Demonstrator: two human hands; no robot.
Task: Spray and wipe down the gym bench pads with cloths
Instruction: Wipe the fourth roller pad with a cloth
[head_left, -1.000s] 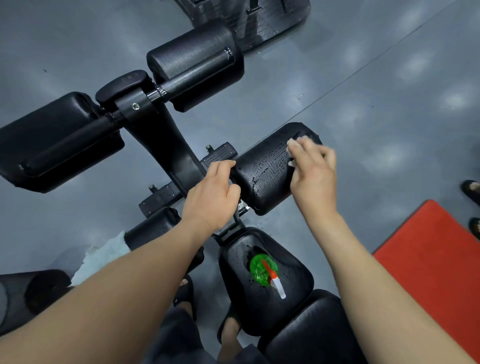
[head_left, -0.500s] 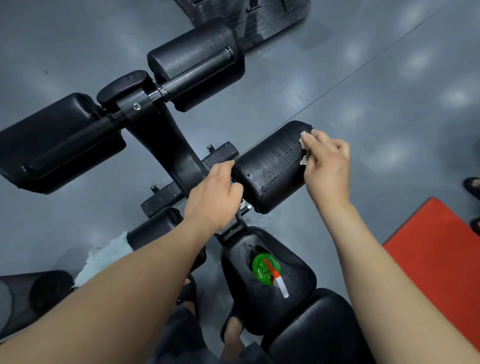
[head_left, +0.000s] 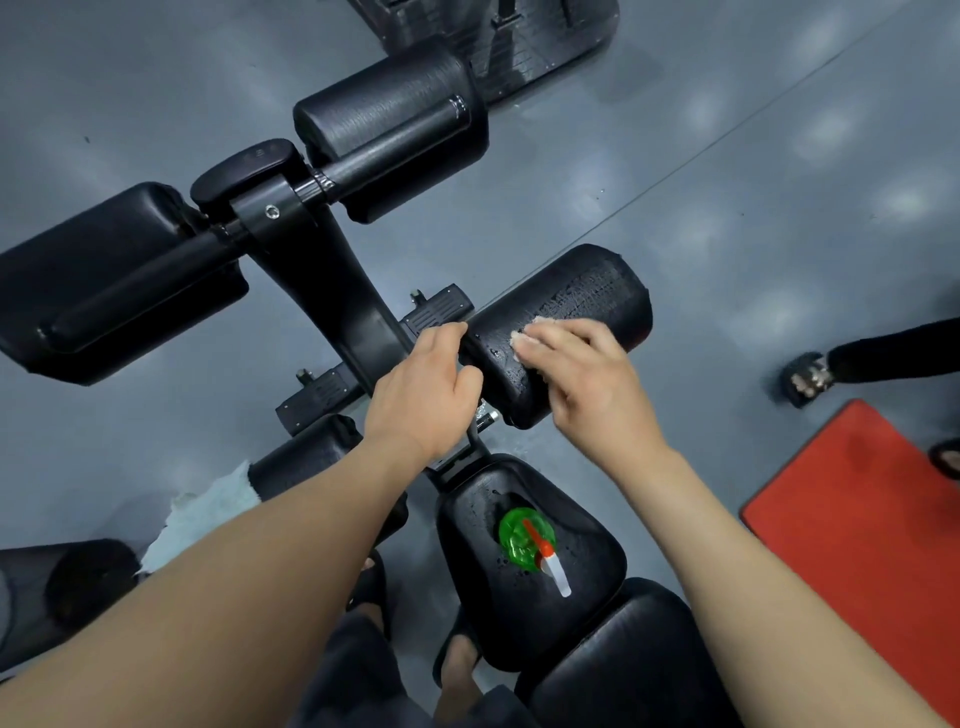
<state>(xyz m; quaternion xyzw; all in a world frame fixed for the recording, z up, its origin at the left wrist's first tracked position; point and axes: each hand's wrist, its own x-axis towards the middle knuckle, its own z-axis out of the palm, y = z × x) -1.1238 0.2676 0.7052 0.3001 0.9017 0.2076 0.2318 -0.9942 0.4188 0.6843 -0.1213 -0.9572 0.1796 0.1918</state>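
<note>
A black roller pad (head_left: 582, 301), wet with droplets, sticks out to the right of the bench frame. My right hand (head_left: 587, 374) presses a small white cloth (head_left: 524, 338) onto the pad's near left end. My left hand (head_left: 421, 395) grips the frame bar (head_left: 358, 306) just left of that pad. A green spray bottle (head_left: 522, 538) with a red and white nozzle stands on the wet black seat pad (head_left: 587, 566) below my hands. A second white cloth (head_left: 208, 514) lies draped over the lower left roller pad (head_left: 301, 462).
Two larger black pads sit farther out, one at upper centre (head_left: 384, 114) and one at left (head_left: 104, 280). A red mat (head_left: 872, 530) lies on the grey floor at right. Another person's sandalled foot (head_left: 805, 379) stands beside it. My own feet are below the bench.
My right hand has slid the cloth from the pad's far right end back along it to the near left end. My left hand has kept its grip on the frame.
</note>
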